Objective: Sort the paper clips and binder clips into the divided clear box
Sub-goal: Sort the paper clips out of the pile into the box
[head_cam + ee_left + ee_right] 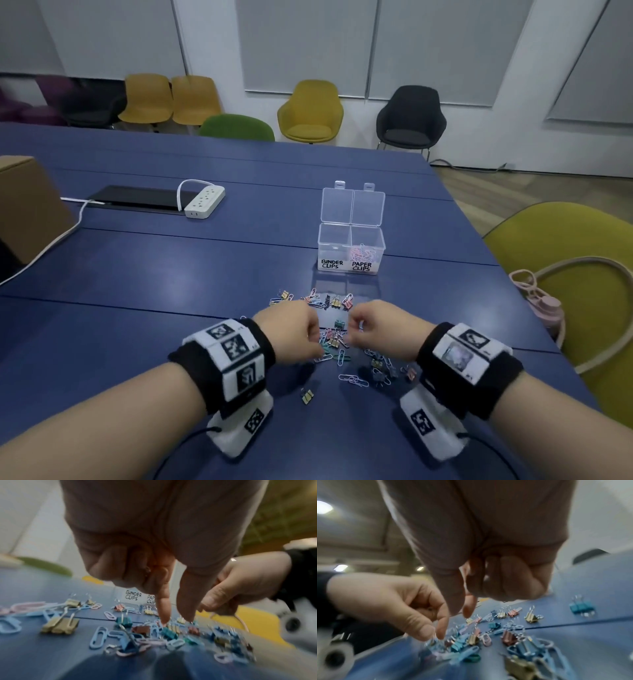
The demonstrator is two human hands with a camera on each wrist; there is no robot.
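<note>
Item: pastel wire paper clips (342, 358), light, slippery; pinch edges. Left hand (291, 330) pinching into pile; right hand (376, 330) curled, contents unclear.

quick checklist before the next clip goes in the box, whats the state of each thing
1. Both lids of the divided clear box open: ok, they stand up behind the compartments.
2. Labels readable: ok, binder clips on the person's left, paper clips on the right.
3. Paper clips compartment in use: ok, clips already inside. Binder clips compartment: looks empty.
4. Left hand on a clip: cannot tell, index finger and thumb reach into the pile of clips but the view is blurred.
5. Right hand grasp: cannot tell, its fingers are curled, what they hold is unclear.
6. Path to box: ok, only loose clips lie between.
</note>
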